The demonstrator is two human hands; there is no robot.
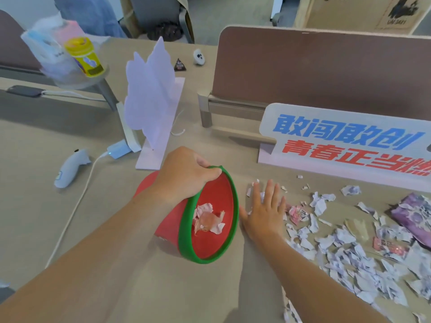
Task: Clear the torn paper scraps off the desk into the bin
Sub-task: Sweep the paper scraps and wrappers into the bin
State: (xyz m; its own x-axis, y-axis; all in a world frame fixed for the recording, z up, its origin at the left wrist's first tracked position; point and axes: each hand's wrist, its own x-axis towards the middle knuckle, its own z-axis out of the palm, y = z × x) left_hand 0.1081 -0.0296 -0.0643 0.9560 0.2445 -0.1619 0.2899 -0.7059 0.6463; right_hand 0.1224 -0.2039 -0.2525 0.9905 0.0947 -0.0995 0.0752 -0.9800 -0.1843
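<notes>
Nearest, along the right of the desk (144, 287): a loose drift of torn paper scraps (349, 257), white with grey print, a few pink bits among them. Probably feather-light, limp and crumpled, apt to flutter or slide apart. Too many and too small to pinch one by one; better raked together under a flat palm or the edge of a hand and swept along the surface.

Just beyond, the right hand (265, 213): palm down, fingers straight and slightly spread, pressing on a few scraps at the left edge of the drift, just beside the bin's mouth.

Next to it, the bin (219, 190): red with a green rim, tipped onto its side on the desk, mouth turned toward the scraps. Inside, only a small crumpled clump of pinkish paper (208, 220) against the lower wall; otherwise bare red. Likely light and stiff plastic, so prone to skid if pushed without a steadying hold.

Over its upper rim, the left hand (184, 176): fingers curled round the green edge, holding the tilt.

Farther right, a purple wrapper (412, 215); behind, a lettered sign (349, 141).
</notes>
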